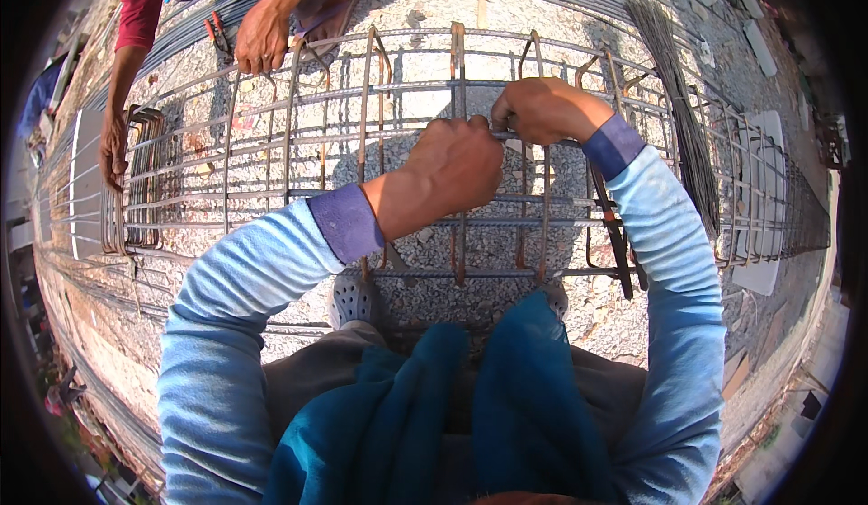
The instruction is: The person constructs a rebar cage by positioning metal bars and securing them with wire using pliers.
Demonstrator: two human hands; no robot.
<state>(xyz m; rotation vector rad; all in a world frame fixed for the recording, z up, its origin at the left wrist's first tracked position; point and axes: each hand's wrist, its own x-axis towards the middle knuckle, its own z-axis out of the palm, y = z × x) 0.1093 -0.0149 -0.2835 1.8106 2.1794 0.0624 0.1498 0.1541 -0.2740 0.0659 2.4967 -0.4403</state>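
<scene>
Strong sunlight whitens the gravel (547, 15), with crisp shadows among the steel bars (458, 62); fisheye distortion bends straight lines toward the blackened rim.

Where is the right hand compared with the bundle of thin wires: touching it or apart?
Apart. In the head view, gravel shows between the right hand and the bundle of thin wires to its right.

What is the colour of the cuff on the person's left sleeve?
The cuff is dark purple-blue, best seen in the head view.
</scene>
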